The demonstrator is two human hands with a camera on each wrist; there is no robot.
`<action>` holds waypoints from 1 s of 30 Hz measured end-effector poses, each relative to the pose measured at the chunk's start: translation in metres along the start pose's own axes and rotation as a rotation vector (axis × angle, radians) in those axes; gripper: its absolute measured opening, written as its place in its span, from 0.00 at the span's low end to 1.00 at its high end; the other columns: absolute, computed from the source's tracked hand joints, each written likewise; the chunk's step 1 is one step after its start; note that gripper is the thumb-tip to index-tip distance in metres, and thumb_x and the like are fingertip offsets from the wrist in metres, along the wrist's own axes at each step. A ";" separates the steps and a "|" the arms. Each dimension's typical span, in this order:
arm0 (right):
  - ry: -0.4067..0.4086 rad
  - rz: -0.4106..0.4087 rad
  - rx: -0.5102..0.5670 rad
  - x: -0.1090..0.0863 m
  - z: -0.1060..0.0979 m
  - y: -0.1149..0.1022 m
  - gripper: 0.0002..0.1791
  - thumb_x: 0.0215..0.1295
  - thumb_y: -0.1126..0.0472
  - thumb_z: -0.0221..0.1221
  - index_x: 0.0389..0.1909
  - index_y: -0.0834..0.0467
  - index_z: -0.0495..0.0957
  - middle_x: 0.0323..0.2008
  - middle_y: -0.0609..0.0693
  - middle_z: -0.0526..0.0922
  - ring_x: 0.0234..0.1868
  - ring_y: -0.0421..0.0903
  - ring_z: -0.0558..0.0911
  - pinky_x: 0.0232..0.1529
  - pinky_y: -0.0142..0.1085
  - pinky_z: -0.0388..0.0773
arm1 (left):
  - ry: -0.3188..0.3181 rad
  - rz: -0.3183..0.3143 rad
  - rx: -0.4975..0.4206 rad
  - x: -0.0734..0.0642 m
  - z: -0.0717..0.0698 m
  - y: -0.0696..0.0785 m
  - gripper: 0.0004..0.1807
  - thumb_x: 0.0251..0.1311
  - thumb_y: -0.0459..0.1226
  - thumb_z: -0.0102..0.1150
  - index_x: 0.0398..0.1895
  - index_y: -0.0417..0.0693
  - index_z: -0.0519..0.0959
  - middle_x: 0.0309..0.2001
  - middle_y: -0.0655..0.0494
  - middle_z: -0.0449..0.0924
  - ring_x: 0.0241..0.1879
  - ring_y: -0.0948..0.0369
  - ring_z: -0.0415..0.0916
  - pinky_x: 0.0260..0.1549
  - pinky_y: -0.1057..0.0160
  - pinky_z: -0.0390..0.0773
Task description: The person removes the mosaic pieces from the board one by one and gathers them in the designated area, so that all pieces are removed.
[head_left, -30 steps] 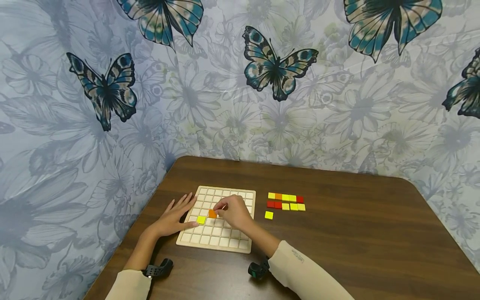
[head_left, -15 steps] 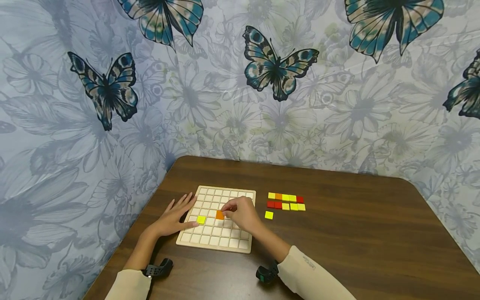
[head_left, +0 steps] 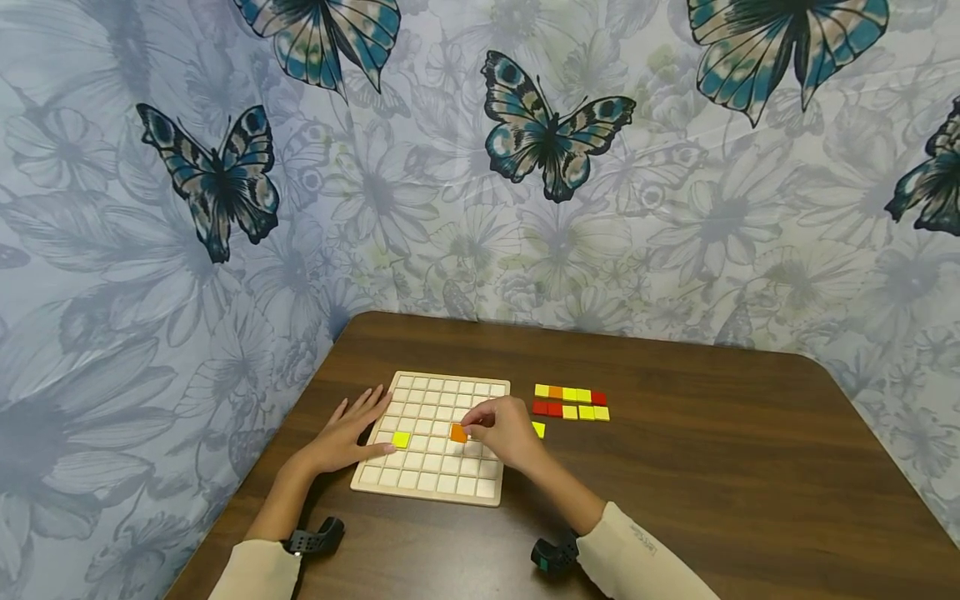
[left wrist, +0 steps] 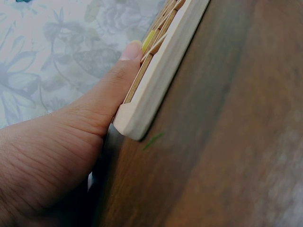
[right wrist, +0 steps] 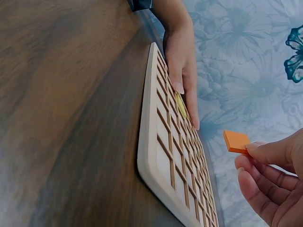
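Observation:
A pale wooden grid board (head_left: 420, 483) lies on the table, with one yellow square tile (head_left: 401, 440) in a cell on its left side. My left hand (head_left: 347, 437) rests on the board's left edge, fingers spread and thumb beside the yellow tile. In the left wrist view the thumb (left wrist: 128, 59) lies along the board's rim. My right hand (head_left: 506, 433) pinches an orange square tile (head_left: 458, 432) by its edge. The right wrist view shows this orange tile (right wrist: 236, 141) between thumb and fingers, raised above the board (right wrist: 147, 127).
Right of the board lie two rows of tiles: an upper row with a red tile (head_left: 598, 399) at its end, and a lower row starting with red tiles (head_left: 541, 407). A lone yellow tile (head_left: 539, 430) is partly hidden by the right hand. A butterfly-patterned wall covering (head_left: 555, 250) stands behind the table.
My right hand has moved rightward over the board, carrying the orange tile away from the yellow one. The left hand stays in place on the board's edge.

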State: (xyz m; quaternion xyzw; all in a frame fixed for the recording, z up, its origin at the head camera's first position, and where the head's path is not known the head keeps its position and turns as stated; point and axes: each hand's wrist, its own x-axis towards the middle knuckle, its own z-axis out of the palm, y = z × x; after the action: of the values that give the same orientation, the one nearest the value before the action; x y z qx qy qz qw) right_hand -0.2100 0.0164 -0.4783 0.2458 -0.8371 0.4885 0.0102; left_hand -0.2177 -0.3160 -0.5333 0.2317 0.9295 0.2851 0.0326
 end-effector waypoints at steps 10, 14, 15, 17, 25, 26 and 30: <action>0.034 0.017 -0.006 -0.012 -0.018 0.011 0.03 0.60 0.68 0.71 0.31 0.58 0.90 0.31 0.46 0.89 0.28 0.39 0.82 0.29 0.31 0.80 | -0.012 -0.001 0.004 -0.001 0.000 -0.004 0.53 0.65 0.55 0.64 0.82 0.44 0.48 0.80 0.37 0.41 0.79 0.37 0.36 0.69 0.28 0.30; 0.051 0.036 0.004 -0.017 -0.024 0.015 0.03 0.59 0.69 0.71 0.31 0.58 0.90 0.31 0.47 0.89 0.28 0.40 0.82 0.30 0.31 0.80 | -0.013 0.004 0.009 -0.001 -0.001 -0.005 0.52 0.65 0.56 0.64 0.82 0.44 0.48 0.81 0.38 0.41 0.79 0.37 0.36 0.69 0.28 0.30; 0.051 0.043 0.005 -0.018 -0.025 0.016 0.03 0.60 0.69 0.71 0.31 0.58 0.90 0.31 0.47 0.89 0.28 0.40 0.82 0.29 0.31 0.80 | -0.014 0.005 0.010 -0.001 -0.001 -0.005 0.52 0.65 0.56 0.64 0.82 0.44 0.48 0.81 0.38 0.41 0.79 0.37 0.36 0.69 0.28 0.30; 0.054 0.049 0.010 -0.020 -0.027 0.019 0.03 0.60 0.69 0.71 0.30 0.58 0.89 0.31 0.47 0.89 0.29 0.40 0.82 0.30 0.32 0.81 | -0.012 0.007 0.014 -0.001 0.000 -0.005 0.52 0.65 0.56 0.64 0.82 0.44 0.48 0.81 0.38 0.41 0.79 0.37 0.36 0.69 0.28 0.30; 0.039 0.090 0.001 -0.020 -0.037 0.030 0.03 0.60 0.68 0.71 0.31 0.57 0.90 0.31 0.46 0.88 0.27 0.42 0.83 0.30 0.33 0.81 | 0.005 0.016 0.015 -0.001 0.001 -0.007 0.52 0.65 0.56 0.63 0.82 0.43 0.48 0.81 0.38 0.41 0.79 0.37 0.36 0.68 0.28 0.30; 0.036 0.092 0.005 -0.020 -0.039 0.031 0.03 0.61 0.69 0.70 0.32 0.58 0.90 0.30 0.46 0.88 0.27 0.44 0.83 0.30 0.34 0.81 | 0.006 0.018 0.017 -0.001 0.001 -0.007 0.52 0.65 0.56 0.63 0.82 0.43 0.48 0.80 0.37 0.41 0.79 0.37 0.36 0.68 0.28 0.30; 0.041 0.120 0.005 -0.020 -0.046 0.038 0.03 0.61 0.69 0.69 0.33 0.59 0.90 0.28 0.47 0.88 0.28 0.50 0.86 0.31 0.34 0.82 | -0.001 0.019 0.015 -0.002 0.002 -0.008 0.52 0.66 0.56 0.63 0.82 0.43 0.48 0.80 0.37 0.41 0.79 0.37 0.36 0.68 0.28 0.29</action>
State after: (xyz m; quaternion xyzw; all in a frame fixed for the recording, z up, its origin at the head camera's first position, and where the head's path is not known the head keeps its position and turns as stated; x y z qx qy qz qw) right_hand -0.2187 0.0773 -0.4901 0.1853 -0.8488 0.4952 -0.0027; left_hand -0.2189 -0.3216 -0.5392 0.2408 0.9294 0.2784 0.0285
